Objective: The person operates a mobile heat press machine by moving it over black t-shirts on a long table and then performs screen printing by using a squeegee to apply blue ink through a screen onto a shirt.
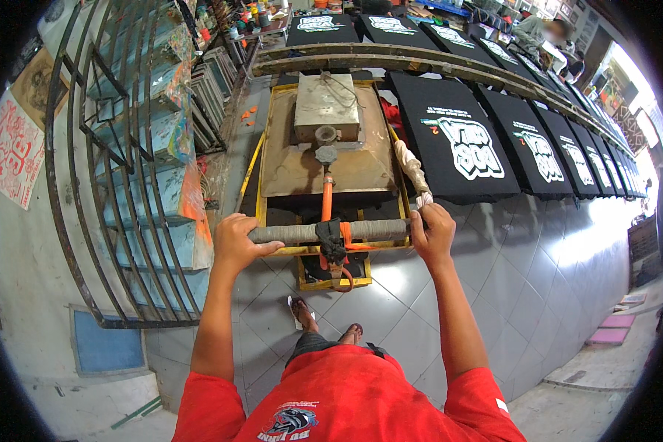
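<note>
Between person's left hand [237, 241] and right hand [433, 228], gray bar [291, 233], hands wrapped round its ends. Just past hands, brown hood [281, 168] on yellow frame [302, 274]. Farther, past right hand, row of black shirts [438, 151] with white prints.

Two bare hands: one left hand [237, 239], one right hand [433, 232]. One long, grey, wrapped cylindrical bar [295, 233], one orange tube [327, 197], one knotted black cloth [331, 239]. One square, silvery metal box [326, 110] and one tan, flared metal hood [280, 169]. Black shirts with white print [457, 140]: at least five in the near row, at least four in the far row; both rows' ends are too crowded to count. Two flat pink panels [616, 321], one blue rectangular panel [107, 340], one white sheet with a red drawing [12, 151].
</note>
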{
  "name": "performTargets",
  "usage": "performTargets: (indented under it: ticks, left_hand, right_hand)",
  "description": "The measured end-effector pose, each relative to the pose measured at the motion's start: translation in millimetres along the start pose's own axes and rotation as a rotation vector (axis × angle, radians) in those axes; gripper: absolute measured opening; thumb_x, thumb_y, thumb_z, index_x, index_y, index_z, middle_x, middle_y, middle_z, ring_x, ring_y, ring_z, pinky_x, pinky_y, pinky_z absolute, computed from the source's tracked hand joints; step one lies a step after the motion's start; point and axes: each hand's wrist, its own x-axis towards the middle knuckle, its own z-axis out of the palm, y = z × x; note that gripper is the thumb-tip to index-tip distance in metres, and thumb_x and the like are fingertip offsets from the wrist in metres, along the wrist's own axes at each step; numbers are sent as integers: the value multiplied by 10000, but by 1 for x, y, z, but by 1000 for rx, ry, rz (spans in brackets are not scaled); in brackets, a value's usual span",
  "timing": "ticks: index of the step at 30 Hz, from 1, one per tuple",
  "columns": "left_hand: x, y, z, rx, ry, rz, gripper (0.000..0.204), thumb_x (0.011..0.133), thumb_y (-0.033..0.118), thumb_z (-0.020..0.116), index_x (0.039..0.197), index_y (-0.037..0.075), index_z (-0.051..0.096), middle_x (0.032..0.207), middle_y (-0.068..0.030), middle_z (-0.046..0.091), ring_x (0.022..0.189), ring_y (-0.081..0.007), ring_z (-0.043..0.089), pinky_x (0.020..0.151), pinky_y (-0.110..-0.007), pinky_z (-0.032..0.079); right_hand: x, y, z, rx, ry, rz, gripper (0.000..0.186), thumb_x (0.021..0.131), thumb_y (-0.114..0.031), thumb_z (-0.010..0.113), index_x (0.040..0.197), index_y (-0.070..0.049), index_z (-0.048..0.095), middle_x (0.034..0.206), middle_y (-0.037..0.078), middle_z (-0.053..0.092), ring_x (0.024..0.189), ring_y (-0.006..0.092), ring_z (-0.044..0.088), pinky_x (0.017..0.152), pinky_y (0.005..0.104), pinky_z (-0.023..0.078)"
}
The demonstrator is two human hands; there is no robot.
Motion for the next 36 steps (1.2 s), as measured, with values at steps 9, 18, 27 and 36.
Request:
performTargets:
  ticks: [9, 18, 27, 36]
  left_hand:
    - [0, 4, -2, 21, -30, -33, 529, 512, 472, 857, 639, 21, 612, 639, -146, 577, 656, -340, 580, 603, -440, 455]
    - [-2, 4, -1, 45, -21, -18, 543, 525, 495, 845, 628, 20, 603, 624, -146, 569, 638, -342, 578, 598, -443, 452]
    - [-3, 7, -2, 36, -33, -52, 579, 546, 540, 829, 632, 12, 608, 636, -164, 594, 649, -346, 596, 598, -443, 459]
    - [-9, 20, -6, 28, -74, -105, 603, 547, 575, 822, 631, 13, 622, 613, -165, 594, 628, -355, 599, 597, -450, 462]
  right_hand:
    - [-2, 2, 1, 23, 14, 0, 282, 809, -142, 656, 630, -16, 478, 621, 153, 467, 594, 345, 501, 562, 432, 396]
    - [-3, 2, -1, 0, 1, 22, 268, 812, -143, 658, 645, -15, 492, 633, 155, 482, 603, 350, 511, 570, 433, 403]
    - [-2, -2, -3, -8, 0, 26, 265, 814, -141, 653, 643, -14, 496, 628, 154, 490, 600, 350, 516, 570, 433, 407]
    - [-2, 0, -13, -32, -20, 15, 264, 805, -143, 653, 630, -17, 499, 619, 156, 489, 593, 353, 515, 563, 441, 408]
